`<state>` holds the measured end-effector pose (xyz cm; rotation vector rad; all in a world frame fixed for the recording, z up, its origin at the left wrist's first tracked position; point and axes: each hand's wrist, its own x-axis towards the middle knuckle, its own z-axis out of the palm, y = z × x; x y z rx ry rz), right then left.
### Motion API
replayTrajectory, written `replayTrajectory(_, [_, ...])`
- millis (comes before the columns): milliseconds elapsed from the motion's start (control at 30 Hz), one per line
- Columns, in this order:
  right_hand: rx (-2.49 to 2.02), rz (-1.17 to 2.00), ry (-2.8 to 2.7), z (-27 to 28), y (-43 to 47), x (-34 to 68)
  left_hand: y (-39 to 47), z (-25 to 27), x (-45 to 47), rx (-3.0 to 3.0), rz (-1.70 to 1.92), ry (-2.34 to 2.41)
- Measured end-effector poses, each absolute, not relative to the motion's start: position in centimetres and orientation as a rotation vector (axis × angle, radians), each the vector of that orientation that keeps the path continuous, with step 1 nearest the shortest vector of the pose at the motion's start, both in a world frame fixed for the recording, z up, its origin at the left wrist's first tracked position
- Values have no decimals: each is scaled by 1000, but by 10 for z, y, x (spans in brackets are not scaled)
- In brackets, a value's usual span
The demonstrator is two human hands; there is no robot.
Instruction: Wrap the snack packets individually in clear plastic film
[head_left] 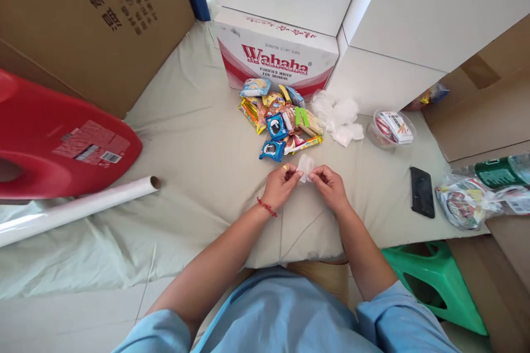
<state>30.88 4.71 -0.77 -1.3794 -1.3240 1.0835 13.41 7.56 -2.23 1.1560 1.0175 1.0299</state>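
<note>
A small translucent plastic bag [306, 165] is stretched between my two hands, low over the cloth-covered surface. My left hand [280, 186], with a red string bracelet at the wrist, pinches its left edge between thumb and fingers. On the other side my right hand [330, 186] pinches the right edge. Just beyond the hands lies a heap of small wrapped snacks [285, 113] in blue, yellow, brown and pink packets. To the right of that heap sits a loose pile of similar translucent plastic bags [337, 113].
Behind the snacks stands a Wahaha water carton [275, 58] against white cabinets. A round plastic tub [381, 135] with packets, a black phone [422, 192] and a bottle [503, 171] are on the right. At left are a red plastic container [53, 143] and a white roll [83, 207].
</note>
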Motion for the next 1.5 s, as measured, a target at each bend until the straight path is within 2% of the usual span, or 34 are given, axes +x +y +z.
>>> replayTrajectory(100, [-1386, 1026, -1142, -3, 48, 324, 77, -23, 124, 989, 1006, 1007])
replayTrajectory(267, [-1540, 279, -949, 5, 75, 367, 81, -20, 121, 847, 1004, 891])
replayTrajectory(400, [-1790, 193, -1240, 10, 92, 382, 82, -20, 122, 813, 1000, 883])
replayTrajectory(467, [-1729, 261, -1373, 12, 86, 369, 83, -21, 122, 799, 1006, 882])
replayTrajectory(667, [-1271, 810, -1735, 9, 57, 306, 83, -23, 122, 814, 1000, 867])
replayTrajectory(867, [-1295, 1151, -1330, -6, 60, 302, 80, -20, 120, 972, 924, 906])
replayTrajectory(1033, [-1129, 1210, -918, -1, 65, 322, 84, -10, 110, 952, 866, 872])
replayTrajectory(1167, [-1076, 1396, -709, 5, 68, 340, 86, -2, 103, 905, 816, 800])
replayTrajectory(1367, [-1071, 1554, -698, 8, 63, 339, 79, -1, 108, 928, 1037, 782])
replayTrajectory(1500, [-1043, 1636, -724, 10, 60, 328, 69, -8, 119, 1060, 995, 826])
